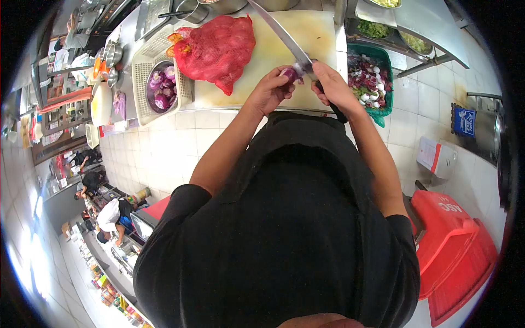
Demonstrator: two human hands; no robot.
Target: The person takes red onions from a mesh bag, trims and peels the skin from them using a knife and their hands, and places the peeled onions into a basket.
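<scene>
A red onion (289,73) is in my left hand (270,89), pinched between thumb and fingers above the near edge of the cutting board (295,30). My right hand (334,87) grips a large kitchen knife (281,34) by its black handle. The blade points up and to the left, and its heel end is close to the onion; I cannot tell whether they touch. A red mesh bag of onions (219,49) lies on the board's left side. Left of it, a white plastic basket (143,82) holds a metal bowl with several purple onions (162,87).
A green-lined bin (387,87) with onion peelings stands at the right of the board. Metal pots (191,11) are along the back edge. A red lidded bin (448,240) is at lower right. Other people (109,216) work at a counter far left.
</scene>
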